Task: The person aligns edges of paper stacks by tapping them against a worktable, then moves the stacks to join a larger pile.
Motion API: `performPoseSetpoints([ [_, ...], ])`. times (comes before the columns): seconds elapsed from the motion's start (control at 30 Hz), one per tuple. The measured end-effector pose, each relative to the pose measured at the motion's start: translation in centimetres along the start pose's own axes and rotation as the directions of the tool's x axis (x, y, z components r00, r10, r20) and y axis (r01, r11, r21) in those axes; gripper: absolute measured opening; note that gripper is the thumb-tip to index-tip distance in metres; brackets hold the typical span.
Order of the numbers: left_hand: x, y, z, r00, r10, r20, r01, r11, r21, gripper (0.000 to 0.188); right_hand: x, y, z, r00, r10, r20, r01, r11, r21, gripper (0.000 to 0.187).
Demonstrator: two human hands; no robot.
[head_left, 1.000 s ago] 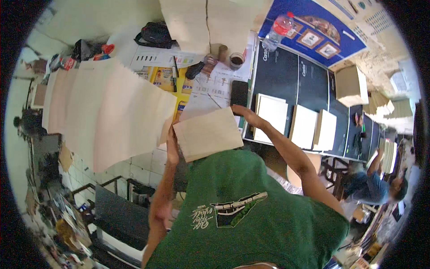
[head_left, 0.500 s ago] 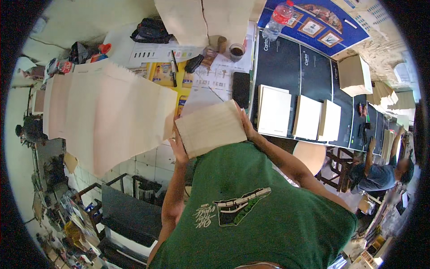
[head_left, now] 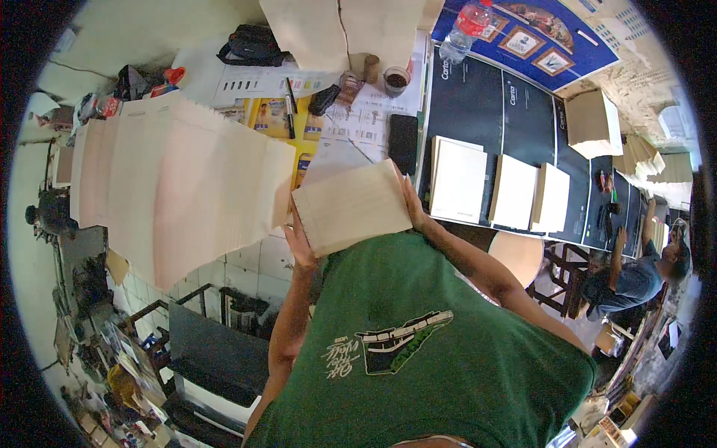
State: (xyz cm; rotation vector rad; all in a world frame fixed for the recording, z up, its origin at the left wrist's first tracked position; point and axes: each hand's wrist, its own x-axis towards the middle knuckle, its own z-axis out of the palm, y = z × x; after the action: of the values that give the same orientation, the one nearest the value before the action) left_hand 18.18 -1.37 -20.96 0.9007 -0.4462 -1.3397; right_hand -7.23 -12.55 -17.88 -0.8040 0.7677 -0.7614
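Observation:
A thick stack of cream paper sheets (head_left: 357,207) is held level in front of my chest, over the table's near edge. My left hand (head_left: 300,243) grips its left side, fingers along the edge. My right hand (head_left: 413,203) presses against its right side, with the fingers upright along the edge. The undersides of both hands are partly hidden. Just left of the stack lies a wide, fanned-out pile of large cream sheets (head_left: 198,187), its near edge hanging over the table. A black phone (head_left: 403,142) rests beyond my right hand.
Three paper stacks (head_left: 457,179) stand on the black tabletop to the right, with a tall paper block (head_left: 594,123) behind. A marker (head_left: 290,108), a glass of dark drink (head_left: 396,81) and a plastic bottle (head_left: 467,33) sit farther back. A co-worker (head_left: 627,284) works at far right.
The paper stack has shifted very slightly away from me and levelled a little, with both hands still on its sides. At far right, the co-worker's raised arm has moved.

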Motion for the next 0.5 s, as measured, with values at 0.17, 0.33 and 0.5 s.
performPoseSetpoints([
  [0.17,-0.4,0.8,0.6,0.999,-0.009,-0.044,0.016,0.985,0.172,0.06,0.6,1.8,-1.1,0.991,-0.112,0.079,0.114,0.993,-0.032,0.072],
  [0.33,-0.3,4.1,3.6,0.998,-0.025,0.065,-0.041,0.537,0.842,0.081,0.2,1.5,-3.3,0.983,-0.1,0.152,0.124,0.98,-0.159,0.068],
  [0.5,-0.2,0.5,-1.5,0.997,-0.076,0.025,0.07,0.979,0.192,0.088,0.6,-1.4,-4.7,0.969,0.038,0.243,0.043,0.946,-0.32,0.071],
])
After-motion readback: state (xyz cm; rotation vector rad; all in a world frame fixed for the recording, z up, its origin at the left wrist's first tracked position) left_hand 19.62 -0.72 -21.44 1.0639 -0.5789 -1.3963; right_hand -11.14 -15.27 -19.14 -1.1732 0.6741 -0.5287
